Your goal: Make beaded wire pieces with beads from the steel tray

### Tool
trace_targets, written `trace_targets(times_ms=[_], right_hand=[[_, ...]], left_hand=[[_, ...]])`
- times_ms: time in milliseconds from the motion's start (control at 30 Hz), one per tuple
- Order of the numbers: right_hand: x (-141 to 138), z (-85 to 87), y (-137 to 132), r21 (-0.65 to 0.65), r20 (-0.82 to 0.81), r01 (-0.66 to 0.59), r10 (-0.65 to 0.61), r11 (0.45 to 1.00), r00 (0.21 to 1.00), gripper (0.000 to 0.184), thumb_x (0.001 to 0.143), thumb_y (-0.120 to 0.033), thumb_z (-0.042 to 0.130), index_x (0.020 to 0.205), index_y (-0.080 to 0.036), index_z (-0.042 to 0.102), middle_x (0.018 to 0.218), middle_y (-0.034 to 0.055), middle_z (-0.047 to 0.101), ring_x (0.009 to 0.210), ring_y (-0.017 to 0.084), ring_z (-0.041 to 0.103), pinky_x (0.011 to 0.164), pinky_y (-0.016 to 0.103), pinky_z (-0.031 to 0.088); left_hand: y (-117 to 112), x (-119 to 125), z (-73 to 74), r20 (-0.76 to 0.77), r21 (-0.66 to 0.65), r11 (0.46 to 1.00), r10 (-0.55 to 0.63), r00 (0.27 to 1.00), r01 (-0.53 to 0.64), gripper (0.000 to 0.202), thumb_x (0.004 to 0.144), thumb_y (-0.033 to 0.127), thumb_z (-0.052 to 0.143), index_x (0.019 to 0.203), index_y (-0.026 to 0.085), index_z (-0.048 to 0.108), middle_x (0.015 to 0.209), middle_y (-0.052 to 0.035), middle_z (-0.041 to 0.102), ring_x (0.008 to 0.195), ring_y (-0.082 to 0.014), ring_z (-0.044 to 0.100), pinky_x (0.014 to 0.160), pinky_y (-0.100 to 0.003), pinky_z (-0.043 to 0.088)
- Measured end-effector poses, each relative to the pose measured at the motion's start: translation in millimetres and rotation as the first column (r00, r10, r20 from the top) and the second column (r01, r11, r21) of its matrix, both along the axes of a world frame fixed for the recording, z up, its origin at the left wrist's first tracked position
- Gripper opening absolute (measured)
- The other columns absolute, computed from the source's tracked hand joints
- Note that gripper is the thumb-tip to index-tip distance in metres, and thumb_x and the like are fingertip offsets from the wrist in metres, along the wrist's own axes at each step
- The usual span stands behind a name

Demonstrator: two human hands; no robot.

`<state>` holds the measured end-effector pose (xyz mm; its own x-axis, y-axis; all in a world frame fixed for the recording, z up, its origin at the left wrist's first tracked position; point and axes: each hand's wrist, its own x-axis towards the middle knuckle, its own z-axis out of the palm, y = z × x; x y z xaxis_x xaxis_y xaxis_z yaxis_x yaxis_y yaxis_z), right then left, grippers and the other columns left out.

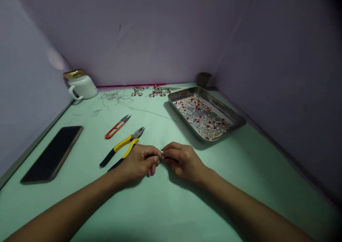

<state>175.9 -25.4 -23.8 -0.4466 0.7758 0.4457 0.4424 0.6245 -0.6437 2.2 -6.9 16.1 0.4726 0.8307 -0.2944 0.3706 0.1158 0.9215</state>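
My left hand [140, 162] and my right hand [181, 160] meet at the middle of the green table, fingers curled in pinches. Between the fingertips sits a small silvery bead piece [161, 154], held by both hands. Whether a wire runs through it is too fine to make out. Yellow-and-black pliers [123, 147] lie just left of my left hand, partly under it. An orange thread snipper [117, 127] lies further back left.
A steel tray [232, 117] of red and silver beads stands at the right rear. Finished bead pieces [153, 90] and loose wire [117, 96] lie by the back wall. A white mug [82, 86] stands back left, a dark phone [53, 153] at the left, a small dark cup [203, 79] at the back.
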Motion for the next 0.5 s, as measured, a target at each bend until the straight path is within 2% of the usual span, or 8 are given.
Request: trace_targets(times_ms=[167,267,367,433,500], right_hand=[[-1,0.6,0,0.046,0.04,0.059,-0.061,0.997,0.997,0.019,0.075,-0.006,0.052,0.085,-0.015,0.066,0.085,0.0091,0.066,0.073,0.018,0.062,0.064,0.028,0.049],[-2,0.8,-1,0.039,0.05,0.069,-0.071,0.997,0.996,0.019,0.074,-0.006,0.052,0.084,-0.015,0.065,0.086,0.0094,0.066,0.074,0.018,0.062,0.065,0.028,0.049],[-1,1.8,-1,-0.037,0.017,0.043,-0.042,0.998,0.999,0.019,0.074,-0.006,0.053,0.085,-0.016,0.064,0.087,0.0078,0.067,0.076,0.017,0.062,0.067,0.028,0.048],[-2,2.7,0,-0.144,-0.041,0.011,-0.017,0.99,0.999,0.016,0.075,-0.009,0.055,0.085,-0.017,0.063,0.085,0.0059,0.067,0.075,0.016,0.061,0.068,0.028,0.047],[-3,3.2,1,-0.285,-0.152,-0.022,-0.023,0.958,0.988,0.01,0.076,-0.013,0.057,0.083,-0.017,0.063,0.08,0.0041,0.066,0.071,0.015,0.059,0.066,0.028,0.046]], left_hand=[[-1,2,-0.6,-0.016,-0.029,0.998,0.055,0.998,-0.055,0.009,0.067,0.021,0.054,0.062,0.014,0.057,0.04,0.0038,0.052,0.036,-0.0078,0.045,0.04,-0.02,0.039],[-1,1,-6.3,-0.01,0.005,0.996,0.089,0.996,-0.089,0.012,0.071,0.024,0.054,0.067,0.014,0.058,0.041,0.0038,0.051,0.036,-0.0088,0.046,0.039,-0.021,0.039],[-1,-1,-12.8,0.039,0.159,0.974,0.158,0.987,-0.163,0.015,0.072,0.025,0.056,0.082,0.015,0.059,0.054,0.0021,0.057,0.044,-0.0101,0.05,0.044,-0.022,0.042],[0,-2,-13.7,0.047,0.329,0.934,0.132,0.99,-0.14,0.015,0.07,0.021,0.057,0.084,0.016,0.061,0.072,-0.0018,0.061,0.059,-0.0121,0.055,0.054,-0.024,0.045],[1,-3,-11.6,0.031,0.433,0.898,0.072,0.997,-0.078,0.009,0.071,0.019,0.056,0.077,0.016,0.062,0.082,-0.0038,0.06,0.071,-0.014,0.056,0.064,-0.026,0.046]])
